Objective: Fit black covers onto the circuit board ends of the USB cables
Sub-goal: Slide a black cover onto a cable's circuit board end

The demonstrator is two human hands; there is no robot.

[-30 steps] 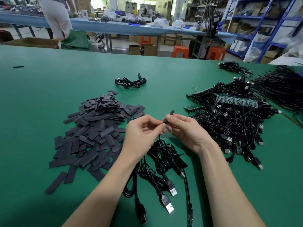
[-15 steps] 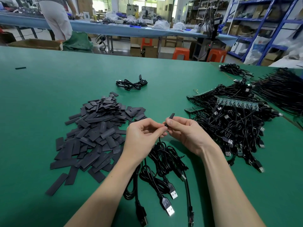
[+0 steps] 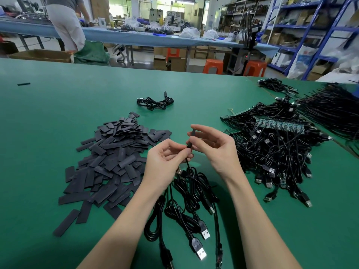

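A smooth green worktop (image 3: 58, 117) fills most of the frame. Left of centre lies a loose heap of flat, matte black covers (image 3: 114, 158), thin rectangular sleeves too many to count, with a few strays trailing toward the lower left. At the right sits a dense tangle of glossy black USB cables (image 3: 275, 152) with metal plug ends, and a green strip of circuit boards (image 3: 279, 126) lies across its top. One small coiled cable (image 3: 154, 101) lies alone in the upper middle.

At centre frame, both hands meet above the worktop. The left hand (image 3: 165, 162) has its grip closed in a pinch, thumb and forefinger on the thin black cable (image 3: 187, 162) just below its end. The right hand (image 3: 215, 146) pinches the lower part of a narrow black cover (image 3: 193, 133) that stands nearly upright on that cable end; its forefinger reaches to the cover's top, and the other fingers curl loosely.

The held cable drops into a small bundle of looped cables (image 3: 186, 197) between the forearms, where four silver USB plugs show at the lower centre.

In the upper left a person (image 3: 66, 22) stands at a blue bench.
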